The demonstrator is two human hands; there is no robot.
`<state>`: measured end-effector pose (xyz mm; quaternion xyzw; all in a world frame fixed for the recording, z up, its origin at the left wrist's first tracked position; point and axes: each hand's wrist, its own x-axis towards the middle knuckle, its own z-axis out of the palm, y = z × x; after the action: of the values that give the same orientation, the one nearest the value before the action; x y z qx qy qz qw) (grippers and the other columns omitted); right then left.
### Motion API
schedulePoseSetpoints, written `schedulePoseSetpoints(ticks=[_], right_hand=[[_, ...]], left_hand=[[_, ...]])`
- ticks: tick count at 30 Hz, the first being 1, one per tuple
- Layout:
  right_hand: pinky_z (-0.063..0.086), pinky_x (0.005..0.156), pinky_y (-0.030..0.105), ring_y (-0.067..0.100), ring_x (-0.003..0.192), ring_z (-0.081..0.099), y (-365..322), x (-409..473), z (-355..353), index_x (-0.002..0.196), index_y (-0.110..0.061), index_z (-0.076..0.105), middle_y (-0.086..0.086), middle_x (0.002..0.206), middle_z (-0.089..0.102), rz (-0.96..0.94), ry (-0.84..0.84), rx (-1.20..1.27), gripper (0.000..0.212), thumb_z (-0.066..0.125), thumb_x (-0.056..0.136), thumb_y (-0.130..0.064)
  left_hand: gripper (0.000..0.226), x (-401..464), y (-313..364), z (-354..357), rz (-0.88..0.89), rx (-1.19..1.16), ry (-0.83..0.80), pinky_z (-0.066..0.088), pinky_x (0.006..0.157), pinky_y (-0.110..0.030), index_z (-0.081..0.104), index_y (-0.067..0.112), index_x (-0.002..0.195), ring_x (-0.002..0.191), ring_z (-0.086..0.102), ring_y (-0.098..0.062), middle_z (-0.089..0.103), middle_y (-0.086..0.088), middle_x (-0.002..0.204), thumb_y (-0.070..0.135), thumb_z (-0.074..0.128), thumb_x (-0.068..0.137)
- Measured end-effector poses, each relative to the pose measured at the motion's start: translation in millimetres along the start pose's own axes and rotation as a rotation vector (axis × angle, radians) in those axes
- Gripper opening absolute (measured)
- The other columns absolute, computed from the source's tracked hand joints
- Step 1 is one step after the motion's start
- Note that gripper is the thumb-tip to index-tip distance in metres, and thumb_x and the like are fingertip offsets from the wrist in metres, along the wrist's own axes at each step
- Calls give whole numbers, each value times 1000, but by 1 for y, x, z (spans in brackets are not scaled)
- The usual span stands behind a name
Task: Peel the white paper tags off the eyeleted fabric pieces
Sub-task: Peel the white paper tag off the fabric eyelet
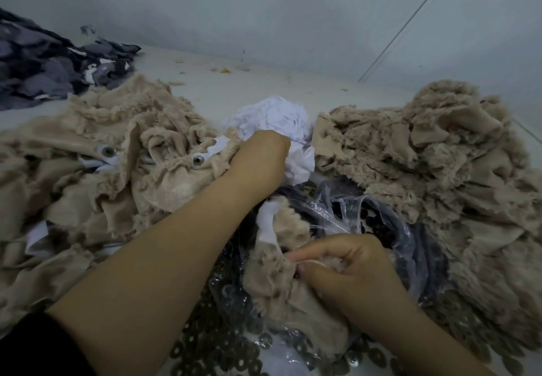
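My right hand (346, 267) pinches a beige furry fabric piece (281, 282) near the front, thumb and fingers curled on its edge. A white paper tag (267, 223) sticks to that piece's upper end. My left hand (261, 155) reaches forward to the heap of crumpled white paper tags (278, 117). Its fingers curl down out of sight at the edge of the heap, so what they hold is hidden. Just left of it lies a beige piece with a metal eyelet (198, 160) and a white tag (218, 144).
A pile of beige fabric pieces (88, 170) lies at the left, some with eyelets and tags. Another beige pile (440, 155) is at the right. A clear plastic bag (366, 208) of dark metal rings (223, 346) sits in front. Grey patterned fabric (44, 65) lies far left.
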<state>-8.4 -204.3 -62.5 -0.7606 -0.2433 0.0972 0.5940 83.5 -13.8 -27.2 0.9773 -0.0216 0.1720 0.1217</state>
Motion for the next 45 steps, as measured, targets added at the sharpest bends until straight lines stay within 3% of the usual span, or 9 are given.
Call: schedulePoseSetpoints(ticks=[3,7,11,21,26,31,37,42,45], right_hand=[[48,45,23,17,45,61,2,4,1,75,-26,83,3,60,73,128,34,127,35,70,85,5],[58,67,19,8,85,75,10,12,-7,78,-20,83,0,88,80,205,238,321,28,70,85,4],[58,77,15,3,92,73,11,11,-3,81,-23,82,-9,92,79,137,269,257,26,74,84,2],[57,77,15,2,95,73,16,8,0,88,-25,82,-12,95,78,43,276,182,27,73,86,1],[55,65,10,-5,86,71,21,10,-4,87,-38,78,-27,89,74,81,323,122,33,74,87,-5],[56,61,13,-2,74,71,23,11,-1,80,-35,78,-16,85,77,45,301,71,22,75,87,-15],[46,52,36,23,58,56,24,9,-2,70,-6,70,25,66,66,37,280,134,24,68,92,-16],[62,72,34,21,80,73,21,8,0,87,-18,80,9,84,77,58,259,223,19,80,74,-33],[62,79,43,24,90,75,23,9,0,98,-15,79,2,95,79,102,252,220,19,82,80,-18]], left_hand=[[17,2,0,4,2,-7,-50,52,81,-39,68,3,95,90,57,-26,62,-12,99,-2,62,81],[49,-13,-3,7,78,-119,-118,48,86,-41,59,7,129,101,54,-29,47,-11,126,-7,59,82],[52,-43,3,-3,185,-208,10,47,80,-38,62,8,125,101,49,-27,40,-12,137,-14,52,79],[6,-89,10,-6,121,-495,121,46,81,-29,77,12,83,90,57,-15,69,1,88,6,73,83],[13,-91,17,-12,4,-617,281,43,59,-18,63,13,75,72,55,-7,60,6,73,8,64,87],[28,-99,41,-11,-5,-405,327,38,45,-38,42,18,66,47,44,-16,44,3,53,16,60,87],[24,-103,61,-8,83,-669,48,47,51,-37,52,20,68,54,52,-15,55,-1,60,28,70,83],[15,-108,38,-1,-92,-885,154,49,51,-35,68,20,78,57,57,-18,62,-3,67,7,66,83],[26,-116,25,-1,60,-803,64,43,65,-15,70,25,94,75,57,-8,61,2,90,10,61,75]])
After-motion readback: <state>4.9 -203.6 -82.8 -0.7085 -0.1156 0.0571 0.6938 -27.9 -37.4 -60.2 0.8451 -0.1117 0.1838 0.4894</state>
